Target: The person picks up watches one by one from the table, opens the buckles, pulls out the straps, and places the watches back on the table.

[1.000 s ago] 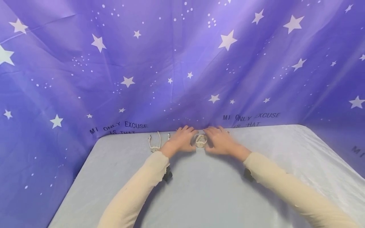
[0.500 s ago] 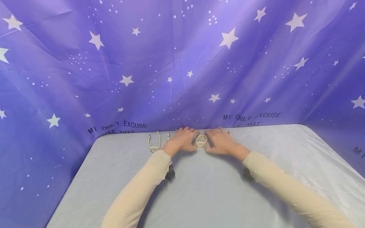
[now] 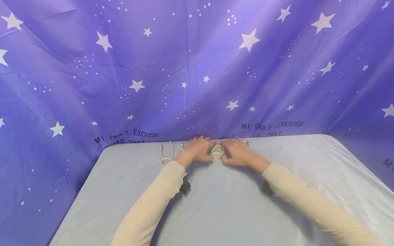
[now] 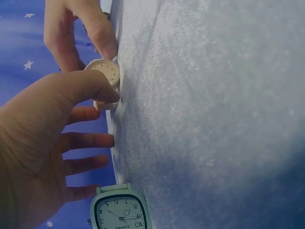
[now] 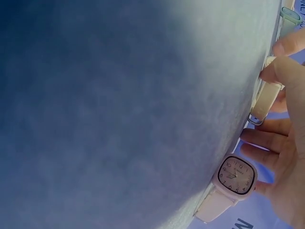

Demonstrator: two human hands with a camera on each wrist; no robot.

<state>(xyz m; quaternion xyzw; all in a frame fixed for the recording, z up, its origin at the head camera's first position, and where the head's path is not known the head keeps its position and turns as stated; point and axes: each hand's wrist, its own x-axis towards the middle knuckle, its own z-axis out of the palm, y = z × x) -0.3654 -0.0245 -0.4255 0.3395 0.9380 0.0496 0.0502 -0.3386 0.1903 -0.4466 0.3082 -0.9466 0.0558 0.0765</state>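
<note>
Round watch point(image 4: 106, 68) pt hidden by L hand point(image 4: 38, 143), green watch point(image 4: 121, 212) cropped

The head camera looks forward and down from above and well behind the fingers point(image 3: 205, 141); the wrist cameras look from much nearer, one along the left hand point(image 4: 43, 138), one along the right hand point(image 5: 286, 148), sharing the beige watch point(image 4: 107, 69) between the fingers

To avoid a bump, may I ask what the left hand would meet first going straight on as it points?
Beyond the cream, round-dialled watch it holds, the left hand would probably meet the purple, star-printed fabric curtain; depth unclear.
</note>
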